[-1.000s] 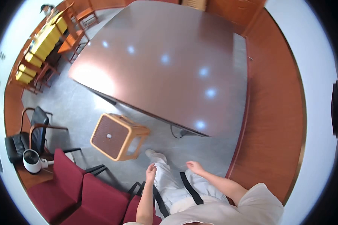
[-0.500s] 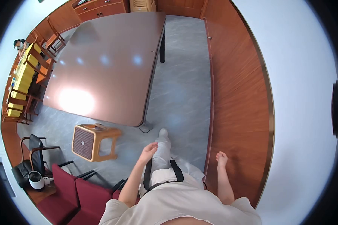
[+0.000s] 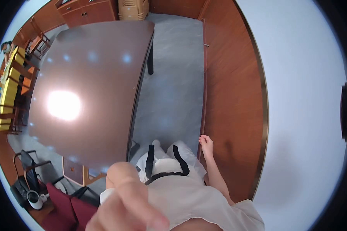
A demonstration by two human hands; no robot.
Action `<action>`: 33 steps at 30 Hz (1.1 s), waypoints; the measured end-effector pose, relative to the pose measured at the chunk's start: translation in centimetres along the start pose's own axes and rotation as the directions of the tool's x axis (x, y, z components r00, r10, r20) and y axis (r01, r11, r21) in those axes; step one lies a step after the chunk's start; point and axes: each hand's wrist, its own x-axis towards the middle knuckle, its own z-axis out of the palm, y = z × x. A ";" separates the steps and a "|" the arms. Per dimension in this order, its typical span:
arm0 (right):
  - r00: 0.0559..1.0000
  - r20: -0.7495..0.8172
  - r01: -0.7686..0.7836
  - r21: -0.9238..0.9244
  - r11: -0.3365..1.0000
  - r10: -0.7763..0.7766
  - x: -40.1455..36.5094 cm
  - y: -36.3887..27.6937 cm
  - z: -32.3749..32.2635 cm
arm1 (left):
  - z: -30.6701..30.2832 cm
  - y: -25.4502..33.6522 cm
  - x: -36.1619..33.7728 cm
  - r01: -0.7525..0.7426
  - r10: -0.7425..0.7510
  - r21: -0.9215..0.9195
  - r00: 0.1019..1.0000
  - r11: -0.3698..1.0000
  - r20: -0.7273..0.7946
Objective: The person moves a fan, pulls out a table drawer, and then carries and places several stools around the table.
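Observation:
My left hand (image 3: 121, 206) is raised close to the camera, large and blurred, in front of my light shirt (image 3: 189, 200). Its fingers look apart, and I see nothing held in them. Low on my right, my right hand (image 3: 206, 144) hangs near the wooden wall panel (image 3: 235, 115), fingers loosely bent and empty. Below it, my light trousers (image 3: 191, 154) carry two black straps (image 3: 150, 156). The large brown table (image 3: 96, 81) lies to my left, and neither hand touches it.
A stool (image 3: 73, 169) is partly under the table's near edge. Dark red chairs (image 3: 61, 206), a black armchair (image 3: 31, 171) and a white device (image 3: 35, 200) stand at lower left. A person (image 3: 5, 48) sits by a yellow-covered table (image 3: 7, 92). Grey floor (image 3: 173, 77) runs ahead.
My left hand has risen from near my leg to close before the camera. My view has moved forward along the table, and the stool now shows lower, partly covered by the tabletop.

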 end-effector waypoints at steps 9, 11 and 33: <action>0.990 -0.037 -0.137 0.046 0.990 0.138 14.1 1.8 -0.9 | -1.2 -16.9 5.1 -0.762 0.746 -0.172 0.516 0.624 0.421; 0.978 -0.028 -0.205 0.095 0.974 0.209 17.7 0.1 -0.7 | -2.9 -21.4 3.8 -0.749 0.660 -0.174 0.419 0.639 0.624; 0.963 0.264 -0.071 0.071 0.995 0.050 56.9 -25.7 13.1 | -30.0 -51.9 23.2 -0.147 -0.869 0.921 0.411 -0.360 -0.274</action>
